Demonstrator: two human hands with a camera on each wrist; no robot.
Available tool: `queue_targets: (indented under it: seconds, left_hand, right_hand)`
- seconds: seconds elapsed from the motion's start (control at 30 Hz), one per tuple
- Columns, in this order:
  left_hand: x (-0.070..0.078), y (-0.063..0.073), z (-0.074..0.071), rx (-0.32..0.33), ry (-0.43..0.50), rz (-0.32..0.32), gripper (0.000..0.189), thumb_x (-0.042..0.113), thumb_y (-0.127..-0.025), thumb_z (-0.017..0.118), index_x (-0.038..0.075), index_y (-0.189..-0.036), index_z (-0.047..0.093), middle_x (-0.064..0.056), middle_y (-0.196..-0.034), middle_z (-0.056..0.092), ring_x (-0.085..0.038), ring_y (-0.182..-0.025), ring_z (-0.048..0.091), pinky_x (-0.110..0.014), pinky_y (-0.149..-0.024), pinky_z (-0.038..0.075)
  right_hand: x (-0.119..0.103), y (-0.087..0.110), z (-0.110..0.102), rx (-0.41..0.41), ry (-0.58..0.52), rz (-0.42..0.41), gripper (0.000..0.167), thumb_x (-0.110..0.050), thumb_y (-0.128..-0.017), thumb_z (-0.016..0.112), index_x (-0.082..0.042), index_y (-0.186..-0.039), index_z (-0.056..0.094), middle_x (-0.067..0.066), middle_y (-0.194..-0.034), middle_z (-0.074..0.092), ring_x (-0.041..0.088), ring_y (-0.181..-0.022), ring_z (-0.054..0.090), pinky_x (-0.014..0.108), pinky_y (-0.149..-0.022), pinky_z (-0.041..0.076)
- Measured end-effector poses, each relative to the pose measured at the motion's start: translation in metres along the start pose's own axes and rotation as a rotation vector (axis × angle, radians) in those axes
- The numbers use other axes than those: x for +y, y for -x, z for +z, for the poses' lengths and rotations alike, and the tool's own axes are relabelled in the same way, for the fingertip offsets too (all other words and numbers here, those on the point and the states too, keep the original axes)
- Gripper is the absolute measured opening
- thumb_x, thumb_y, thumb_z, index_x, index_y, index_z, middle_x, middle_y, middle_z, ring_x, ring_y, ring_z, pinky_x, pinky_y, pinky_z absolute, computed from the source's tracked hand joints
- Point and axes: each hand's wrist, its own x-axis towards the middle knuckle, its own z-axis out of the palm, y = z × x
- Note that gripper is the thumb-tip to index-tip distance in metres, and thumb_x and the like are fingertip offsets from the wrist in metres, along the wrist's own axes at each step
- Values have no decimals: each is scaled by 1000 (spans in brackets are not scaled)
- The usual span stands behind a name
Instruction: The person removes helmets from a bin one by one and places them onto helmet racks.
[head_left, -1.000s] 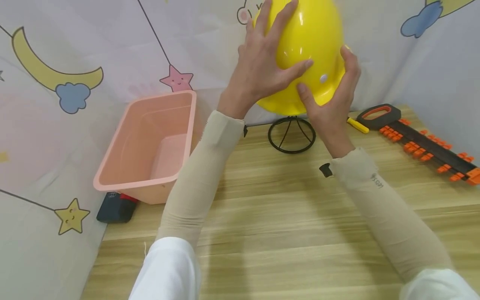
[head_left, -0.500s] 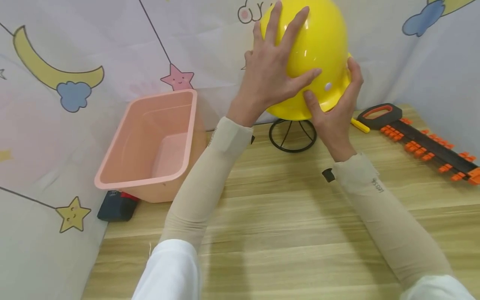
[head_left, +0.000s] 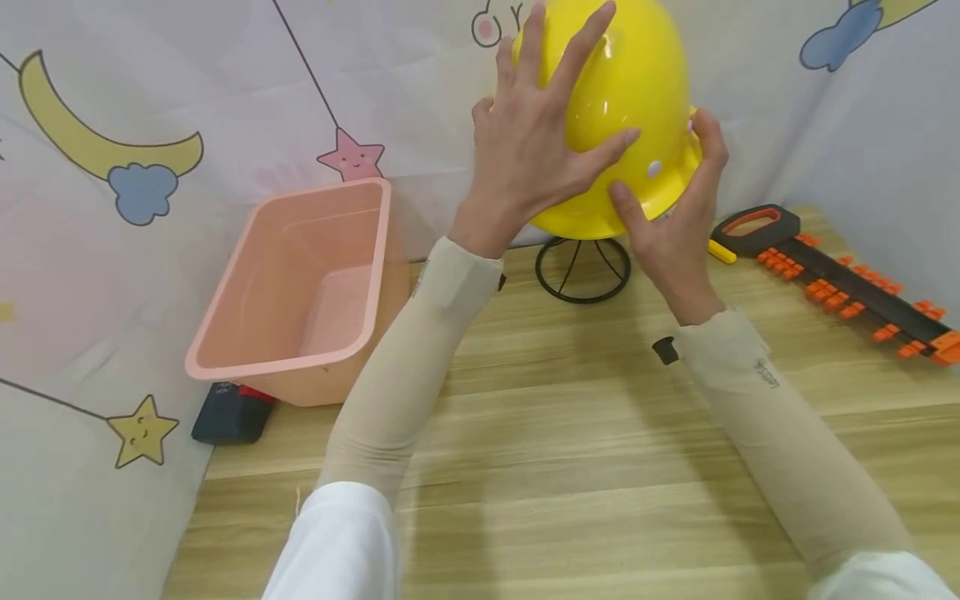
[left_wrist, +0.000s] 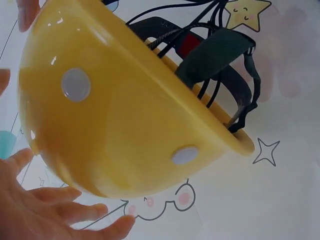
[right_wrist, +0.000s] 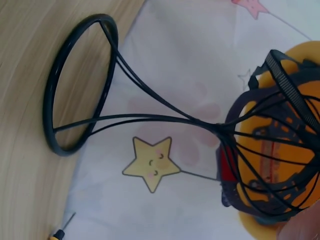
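Observation:
A yellow hard hat (head_left: 630,92) sits tilted over a black wire stand (right_wrist: 215,126), whose ring base rests on the table. My left hand (head_left: 521,146) lies on the hat's left side, fingers spread and nearly straight. At the lower right, my right hand (head_left: 675,225) grips the brim between thumb and fingers. In the left wrist view a dark green pad (left_wrist: 217,57) and black straps show under the brim, beside the stand's wires. From below, the right wrist view shows the dark headband (right_wrist: 240,107) around those wires.
A pink plastic bin (head_left: 258,368) stands left, with a dark red-trimmed object (head_left: 232,414) beneath it. At right lies a black saw-handled rack (head_left: 759,242) with orange clips. A small yellow-handled screwdriver (right_wrist: 57,235) lies near the stand. A patterned cloth hangs behind the table (head_left: 600,467).
The hard hat first shifts slightly right and down in the head view, then slightly back left. Both hands stay on it throughout, moving along with it.

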Motion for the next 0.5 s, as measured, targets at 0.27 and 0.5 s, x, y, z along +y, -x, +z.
queue_targets:
  seconds: [0.27,0.5]
  left_hand:
    - [-5,13,-1,184,-8,-24,89,83,-93,47,35,-168,35,-2,-166,50,-23,-149,52,-60,-122,34]
    - [-16,32,-5,220,-47,-58,97,89,-90,43,34,-169,32,-8,-175,36,-31,-158,37,-55,-122,32]
  right_hand:
    - [-8,5,-14,-1,82,17,97,-48,-91,73,4,-161,31,21,-167,39,22,-154,44,29,-128,34]
    - [-6,4,-23,-28,167,-69,107,-71,-89,67,3,-160,35,20,-163,45,25,-154,41,34,-133,25]
